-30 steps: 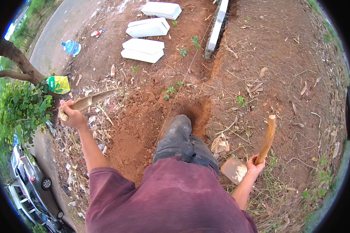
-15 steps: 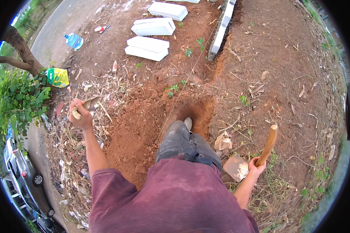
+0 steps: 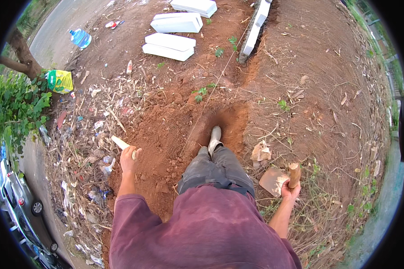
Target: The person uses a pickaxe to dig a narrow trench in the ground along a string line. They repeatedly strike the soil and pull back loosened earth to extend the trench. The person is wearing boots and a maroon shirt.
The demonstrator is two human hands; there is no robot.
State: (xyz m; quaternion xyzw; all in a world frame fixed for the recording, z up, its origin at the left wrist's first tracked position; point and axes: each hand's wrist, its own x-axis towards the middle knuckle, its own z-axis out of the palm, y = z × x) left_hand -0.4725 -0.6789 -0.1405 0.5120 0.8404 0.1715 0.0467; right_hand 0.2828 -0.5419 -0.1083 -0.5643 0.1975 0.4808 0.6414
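My left hand [image 3: 129, 159] is closed around a pale, stick-like thing [image 3: 120, 142], held above the loose red soil and litter on the left; its exact kind is not clear. On the right, my right hand [image 3: 291, 191] grips a hoe by its thick wooden handle [image 3: 294, 174], whose cut end points up. Beside that hand is the hoe's flat, squarish blade [image 3: 273, 182], smeared with soil. My boots stand in a dug trench [image 3: 232, 123] of reddish earth, one boot [image 3: 215, 133] forward.
A taut string [image 3: 204, 107] crosses the trench toward a row of set white kerb blocks [image 3: 254, 33]. More white blocks [image 3: 169, 44] lie at the far left. A broken lump [image 3: 261, 152] rests by the trench's right edge. Blue bottle [image 3: 80, 38], yellow-green sack [image 3: 59, 81], tree and parked cars stand left.
My left hand has come nearer and to the right with the pale thing. My right hand has shifted slightly left, its handle now more upright. A boot now shows further forward.
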